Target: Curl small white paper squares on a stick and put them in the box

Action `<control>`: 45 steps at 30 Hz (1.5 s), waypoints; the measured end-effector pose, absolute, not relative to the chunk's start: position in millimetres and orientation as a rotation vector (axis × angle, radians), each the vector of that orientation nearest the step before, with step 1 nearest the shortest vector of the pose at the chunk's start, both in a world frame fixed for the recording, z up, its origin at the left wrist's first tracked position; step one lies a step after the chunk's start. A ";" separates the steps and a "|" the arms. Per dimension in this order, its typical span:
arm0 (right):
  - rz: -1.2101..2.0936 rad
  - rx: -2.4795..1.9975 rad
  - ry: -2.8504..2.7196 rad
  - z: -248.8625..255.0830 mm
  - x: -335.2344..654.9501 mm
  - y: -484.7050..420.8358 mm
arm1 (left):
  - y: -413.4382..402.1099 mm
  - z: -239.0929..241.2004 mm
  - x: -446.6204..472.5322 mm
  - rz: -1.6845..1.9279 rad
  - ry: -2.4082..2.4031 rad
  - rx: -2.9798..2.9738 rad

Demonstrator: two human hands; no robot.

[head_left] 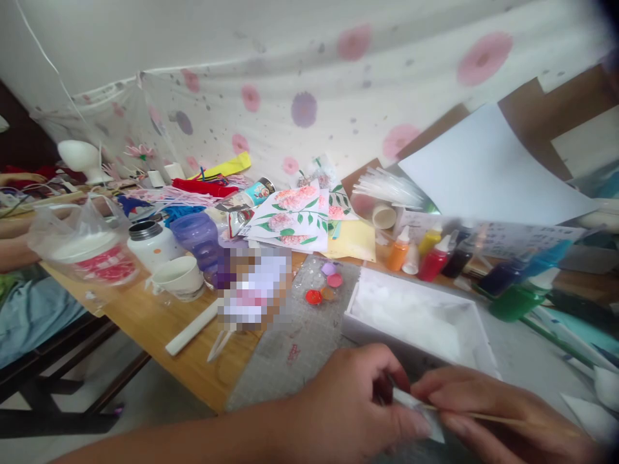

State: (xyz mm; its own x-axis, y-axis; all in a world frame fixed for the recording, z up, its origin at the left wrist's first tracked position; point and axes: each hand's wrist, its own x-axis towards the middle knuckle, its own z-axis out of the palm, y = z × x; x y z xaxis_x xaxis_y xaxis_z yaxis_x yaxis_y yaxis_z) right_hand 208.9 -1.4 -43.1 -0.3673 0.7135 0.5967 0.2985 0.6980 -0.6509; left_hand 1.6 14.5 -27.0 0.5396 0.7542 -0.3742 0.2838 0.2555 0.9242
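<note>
My left hand (353, 403) is closed at the bottom middle, pinching a small white piece (420, 412) between thumb and fingers. My right hand (498, 415) meets it from the right, fingers pinched on a thin wooden stick (507, 420) that lies across them and touches the white piece. Both hands hover over a grey cutting mat (300, 335), just in front of a white box (476, 328) filled with white fluff.
Small paint pots (325, 287) sit on the mat. Coloured dye bottles (432, 254) stand behind the box. Painted flower sheets (294, 219), a purple bottle (200, 238), a white cup (178, 277), a bagged tub (91, 251) and a white paper sheet (483, 171) crowd the wooden table (145, 309).
</note>
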 end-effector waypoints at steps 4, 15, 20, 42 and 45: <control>0.573 -0.784 -1.931 -45.7 205.6 -1.7 | 13.0 -28.3 5.7 0.423 0.987 1.292; 0.732 -0.918 -1.831 -29.4 206.5 -4.4 | 13.0 -24.8 4.8 0.454 1.053 1.306; 0.816 -0.972 -1.702 -19.2 198.0 -8.9 | 14.9 -16.9 6.6 0.449 1.079 1.311; 0.969 -0.816 -1.504 -25.6 198.2 -7.2 | 7.5 -8.0 6.5 0.562 1.231 1.626; 0.966 -0.835 -1.518 -26.7 197.6 -6.8 | 8.2 -8.5 6.0 0.555 1.228 1.661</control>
State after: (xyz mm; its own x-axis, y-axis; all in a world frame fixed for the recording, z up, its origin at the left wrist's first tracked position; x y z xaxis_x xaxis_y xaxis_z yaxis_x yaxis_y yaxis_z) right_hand 197.6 -6.8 -26.7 -0.1528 0.8974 0.4139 0.0051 0.4195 -0.9077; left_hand 6.0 8.2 -8.5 0.3893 0.9045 -0.1741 0.4670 -0.0309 0.8837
